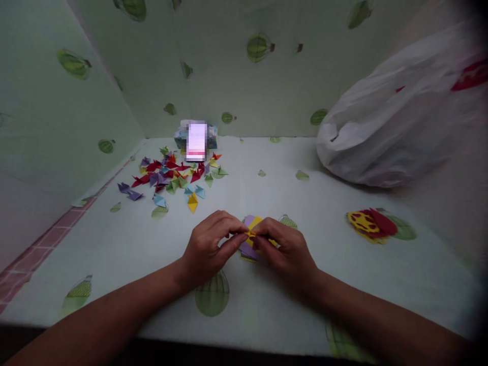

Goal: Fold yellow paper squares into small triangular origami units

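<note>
Between my two hands is a small folded yellow paper (pixel 250 234), pinched from both sides by thumbs and fingertips. My left hand (pixel 213 244) grips its left end, and my right hand (pixel 285 249) grips its right end. Most of the folded piece is hidden by my fingers. Just beneath, on the table, lie purple paper sheets (pixel 248 250) with some yellow and green showing; my right hand partly covers them. Further off to the left spreads a loose pile of folded paper cranes (pixel 168 175) in red, purple, green, blue, yellow and orange.
A lit phone (pixel 196 140), blurred out, leans against a patterned box (pixel 178 138) behind the pile. On the right stands a large white plastic bag (pixel 381 117). Red and yellow cut-out paper pieces (pixel 371 225) lie at the right. Balloon-print covering (pixel 267 315) spans table and walls.
</note>
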`<state>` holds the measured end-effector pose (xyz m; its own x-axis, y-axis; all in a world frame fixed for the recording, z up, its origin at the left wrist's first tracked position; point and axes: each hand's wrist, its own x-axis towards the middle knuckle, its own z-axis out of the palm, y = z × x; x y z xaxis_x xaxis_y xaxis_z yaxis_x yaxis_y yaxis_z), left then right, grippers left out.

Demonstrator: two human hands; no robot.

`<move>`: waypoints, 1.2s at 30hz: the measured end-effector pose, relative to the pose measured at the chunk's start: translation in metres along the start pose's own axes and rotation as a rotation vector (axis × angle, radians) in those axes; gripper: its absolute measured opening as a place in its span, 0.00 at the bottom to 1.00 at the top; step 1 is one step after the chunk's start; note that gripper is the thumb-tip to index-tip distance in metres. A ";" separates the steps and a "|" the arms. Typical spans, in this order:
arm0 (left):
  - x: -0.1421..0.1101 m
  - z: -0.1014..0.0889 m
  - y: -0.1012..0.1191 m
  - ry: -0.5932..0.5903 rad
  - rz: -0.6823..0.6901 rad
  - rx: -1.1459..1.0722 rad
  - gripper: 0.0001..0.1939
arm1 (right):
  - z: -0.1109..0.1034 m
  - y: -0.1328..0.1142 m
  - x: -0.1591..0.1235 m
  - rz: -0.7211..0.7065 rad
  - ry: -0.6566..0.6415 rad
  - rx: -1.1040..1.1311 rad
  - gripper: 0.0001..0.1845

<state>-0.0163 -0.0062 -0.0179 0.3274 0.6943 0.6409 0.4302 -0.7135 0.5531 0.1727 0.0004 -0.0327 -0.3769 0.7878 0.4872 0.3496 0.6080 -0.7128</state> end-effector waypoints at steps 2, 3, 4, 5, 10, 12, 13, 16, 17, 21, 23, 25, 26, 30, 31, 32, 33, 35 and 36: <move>0.000 0.001 0.000 0.022 0.035 0.013 0.05 | 0.000 0.000 0.000 -0.015 0.005 -0.005 0.08; 0.000 0.001 0.000 0.028 0.047 0.017 0.05 | 0.000 0.001 0.000 -0.023 0.005 -0.003 0.08; -0.001 0.001 0.000 0.030 0.050 0.020 0.05 | 0.001 0.001 0.000 -0.026 0.005 -0.003 0.08; -0.001 0.001 0.000 0.032 0.049 0.023 0.05 | 0.001 0.001 0.000 -0.027 0.005 -0.005 0.07; -0.002 0.003 -0.001 0.027 0.019 0.020 0.05 | 0.001 0.004 -0.002 -0.026 0.010 -0.011 0.07; -0.002 0.004 -0.001 0.030 0.017 0.018 0.04 | 0.002 0.004 -0.002 -0.033 0.008 -0.009 0.07; -0.002 0.005 -0.001 0.030 0.016 0.018 0.04 | 0.002 0.004 -0.002 -0.036 0.005 -0.007 0.07; -0.002 0.005 0.000 0.033 0.007 0.017 0.04 | 0.002 0.003 -0.003 -0.044 0.003 0.005 0.07; -0.001 0.006 0.001 0.034 0.001 0.015 0.05 | 0.002 0.003 -0.003 -0.045 0.005 0.006 0.07; -0.001 0.005 0.003 0.035 -0.039 0.003 0.06 | 0.002 0.001 -0.004 -0.030 0.001 -0.003 0.07; -0.002 0.005 0.004 0.034 -0.058 -0.007 0.06 | 0.002 0.001 -0.004 -0.027 -0.001 -0.007 0.07; -0.002 0.005 0.003 0.034 -0.068 -0.012 0.05 | 0.002 0.000 -0.004 -0.030 0.008 -0.006 0.07; -0.002 0.005 0.002 0.034 -0.072 -0.012 0.05 | 0.002 0.000 -0.004 -0.029 0.013 -0.003 0.07; -0.003 0.004 0.002 0.022 -0.092 -0.027 0.03 | 0.002 -0.001 -0.003 -0.031 0.028 -0.013 0.07; -0.003 0.004 0.002 0.019 -0.096 -0.033 0.03 | 0.002 -0.001 -0.003 -0.038 0.032 -0.025 0.07; -0.003 0.004 0.002 0.015 -0.100 -0.039 0.03 | 0.002 -0.001 -0.003 -0.049 0.037 -0.040 0.07; -0.004 0.004 0.003 0.013 -0.104 -0.043 0.02 | 0.002 -0.002 -0.003 -0.066 0.043 -0.058 0.07; -0.004 0.003 0.004 0.008 -0.110 -0.044 0.02 | 0.002 -0.002 -0.003 -0.107 0.051 -0.092 0.08; -0.004 0.003 0.004 0.008 -0.111 -0.044 0.02 | 0.001 -0.002 -0.004 -0.127 0.053 -0.109 0.08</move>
<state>-0.0133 -0.0116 -0.0201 0.2734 0.7687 0.5783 0.4259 -0.6358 0.6437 0.1719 -0.0040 -0.0334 -0.3794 0.7060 0.5980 0.3936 0.7081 -0.5862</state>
